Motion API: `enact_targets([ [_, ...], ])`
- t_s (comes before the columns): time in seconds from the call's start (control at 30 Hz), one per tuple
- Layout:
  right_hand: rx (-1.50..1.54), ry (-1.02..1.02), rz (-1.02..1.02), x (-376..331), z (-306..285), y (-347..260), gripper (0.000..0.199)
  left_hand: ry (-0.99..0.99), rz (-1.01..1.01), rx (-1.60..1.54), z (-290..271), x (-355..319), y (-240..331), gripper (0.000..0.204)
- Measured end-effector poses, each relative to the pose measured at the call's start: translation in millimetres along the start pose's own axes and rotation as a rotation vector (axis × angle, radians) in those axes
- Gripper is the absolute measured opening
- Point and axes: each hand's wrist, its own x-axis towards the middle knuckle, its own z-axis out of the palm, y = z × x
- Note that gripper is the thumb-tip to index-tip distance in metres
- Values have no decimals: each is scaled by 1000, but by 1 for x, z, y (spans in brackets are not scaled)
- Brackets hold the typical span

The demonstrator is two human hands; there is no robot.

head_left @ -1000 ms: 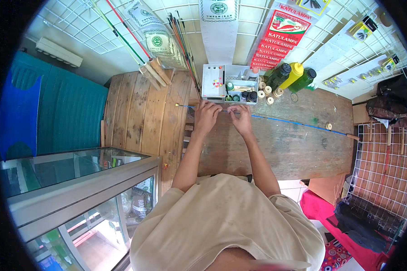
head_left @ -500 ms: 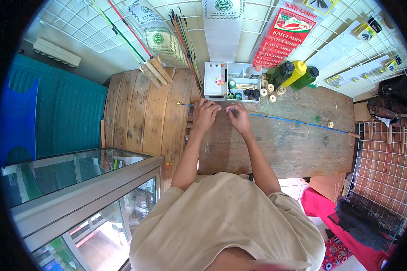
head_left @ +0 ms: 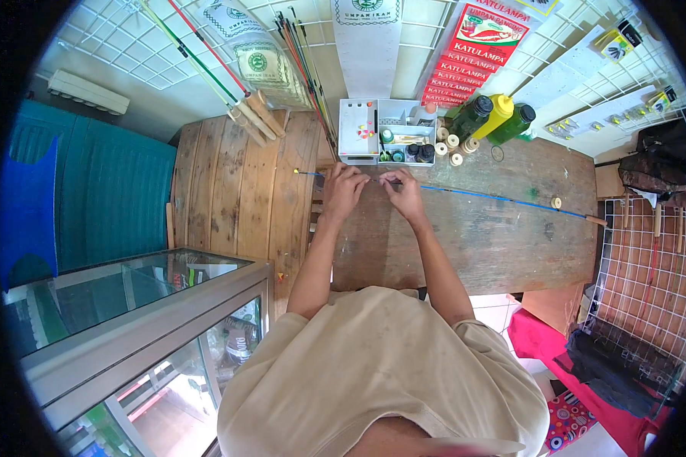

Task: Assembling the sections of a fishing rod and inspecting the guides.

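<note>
A thin blue fishing rod (head_left: 495, 199) lies across the wooden table, its small yellow tip to the left and its wooden handle (head_left: 596, 221) at the right edge. My left hand (head_left: 344, 190) is closed in a pinch on the rod's thin left part. A short way to the right, my right hand (head_left: 404, 196) pinches the same rod, with a small gap between the two sets of fingertips. Anything finer between the fingers, such as thread, is too small to make out.
Just beyond my hands stands a white tray (head_left: 359, 161) with small bottles and coloured bits. Wooden spools (head_left: 456, 159) and bottles (head_left: 501, 113) are right of it. Other rods (head_left: 255, 114) lean at the back left. A glass cabinet (head_left: 152, 305) is close on my left.
The whole view has shifted slightly. Both hands keep their pinch on the rod, with only slight finger movement and the fingertips at nearly the same place.
</note>
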Motion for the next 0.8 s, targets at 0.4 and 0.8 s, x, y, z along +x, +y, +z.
enact_targets([
  [0.4,-82,6,-7,4,-11,-13,18,72,2,-80,-6,6,0,12],
  [0.8,17,77,-32,10,-14,-31,14,118,-13,-41,-21,15,10,11],
])
